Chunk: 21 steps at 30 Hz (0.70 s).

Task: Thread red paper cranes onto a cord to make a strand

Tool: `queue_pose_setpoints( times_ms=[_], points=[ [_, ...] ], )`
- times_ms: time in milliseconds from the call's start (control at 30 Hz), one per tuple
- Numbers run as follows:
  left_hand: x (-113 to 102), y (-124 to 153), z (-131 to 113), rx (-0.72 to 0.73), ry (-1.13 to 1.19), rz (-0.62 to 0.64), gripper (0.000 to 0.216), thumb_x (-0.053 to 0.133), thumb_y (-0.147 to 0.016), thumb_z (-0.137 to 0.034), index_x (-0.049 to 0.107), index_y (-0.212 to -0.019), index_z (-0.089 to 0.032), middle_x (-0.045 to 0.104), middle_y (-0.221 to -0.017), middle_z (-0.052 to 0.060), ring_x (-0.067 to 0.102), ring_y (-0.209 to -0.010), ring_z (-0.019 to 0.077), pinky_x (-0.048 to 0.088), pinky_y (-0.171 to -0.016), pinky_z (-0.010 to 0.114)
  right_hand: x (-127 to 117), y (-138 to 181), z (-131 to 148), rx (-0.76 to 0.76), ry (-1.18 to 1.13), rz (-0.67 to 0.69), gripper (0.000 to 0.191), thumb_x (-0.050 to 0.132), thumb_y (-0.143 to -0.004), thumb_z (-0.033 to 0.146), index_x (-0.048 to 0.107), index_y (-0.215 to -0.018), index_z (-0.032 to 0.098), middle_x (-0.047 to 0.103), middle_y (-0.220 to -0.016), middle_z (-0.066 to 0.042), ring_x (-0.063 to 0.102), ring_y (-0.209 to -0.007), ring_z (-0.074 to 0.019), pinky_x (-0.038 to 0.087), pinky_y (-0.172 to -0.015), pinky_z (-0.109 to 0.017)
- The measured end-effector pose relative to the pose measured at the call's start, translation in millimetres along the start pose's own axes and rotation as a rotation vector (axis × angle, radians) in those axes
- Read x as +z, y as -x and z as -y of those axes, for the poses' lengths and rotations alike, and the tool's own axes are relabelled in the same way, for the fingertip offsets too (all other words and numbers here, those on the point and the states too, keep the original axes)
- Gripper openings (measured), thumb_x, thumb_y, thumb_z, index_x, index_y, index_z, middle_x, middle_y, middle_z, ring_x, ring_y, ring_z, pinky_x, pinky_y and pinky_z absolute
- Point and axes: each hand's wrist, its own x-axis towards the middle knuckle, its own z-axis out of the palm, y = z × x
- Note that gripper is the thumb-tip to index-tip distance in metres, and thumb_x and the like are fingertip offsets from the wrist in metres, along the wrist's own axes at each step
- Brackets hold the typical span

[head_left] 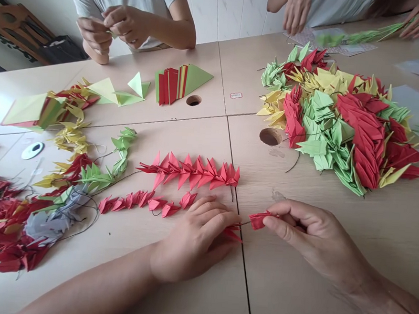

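Red paper crane (pixel 258 220) is pinched between thumb and fingertips of the right hand (pixel 311 236), low on the pale wooden tabletop (pixel 293 287) built of joined panels; a white tiled wall (pixel 220 9) is seen behind. Just left of it, the left hand (pixel 192 239) is closed on another red folded piece (pixel 233 233). Two strings of red cranes (pixel 190 172) lie just above the left hand, and a mixed heap of cranes (pixel 344 123) is piled well apart at upper right.

Large heap of red, green, yellow folded paper cranes (pixel 344 128) at right; upright stack of red and green folded sheets (pixel 180 82) near round desk hole (pixel 194 100); white oval tape roll (pixel 32 150) at left.
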Motion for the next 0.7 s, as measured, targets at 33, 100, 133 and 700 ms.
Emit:
queue_pose_setpoints(
  times_ms=[33,100,133,700],
  points=[
    [0,1,1,-0.01,0.012,-0.015,0.029,0.062,-0.083,-0.014,0.053,-0.11,-0.017,0.068,-0.098,0.007,0.061,-0.096,0.0191,0.049,-0.091,0.037,0,0,0,0.006,-0.003,0.0,0.033,0.057,-0.083,0.054,0.066,-0.075,0.023,0.041,-0.055,0.003,0.036,-0.049,-0.0107,0.031,-0.044,-0.024],
    [1,3,2,-0.036,0.034,-0.052,0.022,0.06,-0.084,-0.013,0.053,-0.104,-0.017,0.067,-0.092,0.006,0.06,-0.093,0.0182,0.051,-0.086,0.034,0,0,0,0.017,-0.014,0.002,0.033,0.058,-0.083,0.054,0.065,-0.074,0.023,0.037,-0.053,0.004,0.033,-0.048,-0.0102,0.028,-0.042,-0.023],
    [1,3,2,-0.05,0.045,-0.072,0.019,0.06,-0.084,-0.012,0.053,-0.101,-0.017,0.066,-0.09,0.006,0.06,-0.091,0.0178,0.052,-0.083,0.033,0,0,0,0.022,-0.019,0.002,0.033,0.058,-0.082,0.054,0.065,-0.073,0.023,0.036,-0.053,0.005,0.032,-0.047,-0.0102,0.027,-0.042,-0.023],
    [-1,6,-9,0.104,-0.097,-0.234,0.015,0.056,-0.082,-0.005,0.055,-0.088,-0.019,0.066,-0.114,0.01,0.059,-0.1,0.0187,0.052,-0.084,0.033,5,10,-10,0.006,-0.053,0.189,0.035,0.058,-0.085,0.052,0.054,-0.068,0.022,0.038,-0.055,0.004,0.034,-0.05,-0.0097,0.029,-0.043,-0.023]
  ],
)
